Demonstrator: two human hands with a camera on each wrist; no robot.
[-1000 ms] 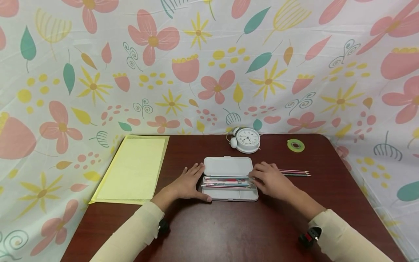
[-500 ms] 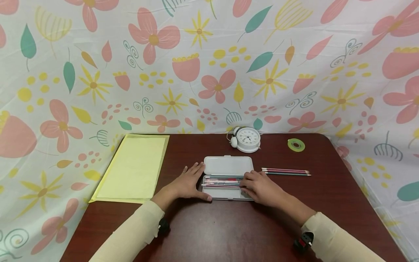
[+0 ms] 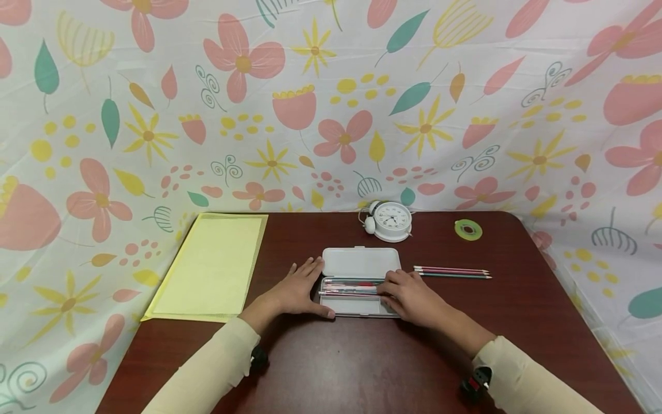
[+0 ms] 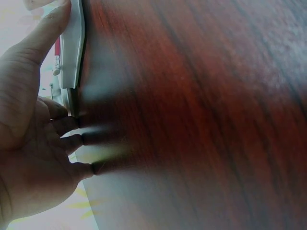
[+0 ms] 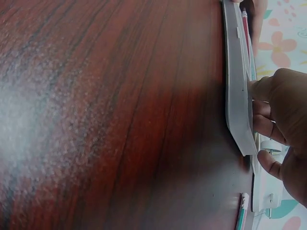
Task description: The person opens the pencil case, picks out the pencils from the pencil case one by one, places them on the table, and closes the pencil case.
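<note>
A pale hinged pencil case (image 3: 360,263) lies open on the table, its lid laid back. In its tray are several pencils (image 3: 351,290), some pink, one teal, plus a red-and-white pen-like item. My left hand (image 3: 295,290) rests spread at the case's left edge, thumb at the front corner. My right hand (image 3: 414,296) reaches into the tray's right part, fingers curled at the pencils' right ends, which it hides. In the right wrist view, thumb and fingers (image 5: 264,127) dip behind the case's front wall (image 5: 237,91); their grip is partly hidden.
Several loose pencils (image 3: 452,272) lie right of the case. A white alarm clock (image 3: 391,221) stands behind it, and a green tape roll (image 3: 468,229) lies at back right. A yellow mesh folder (image 3: 212,267) lies at left. Floral cloth (image 3: 331,115) hangs behind the table.
My right hand has moved left from the case's right edge onto the pencils in the tray, uncovering the loose pencils' left ends. My left hand has stayed in place.
</note>
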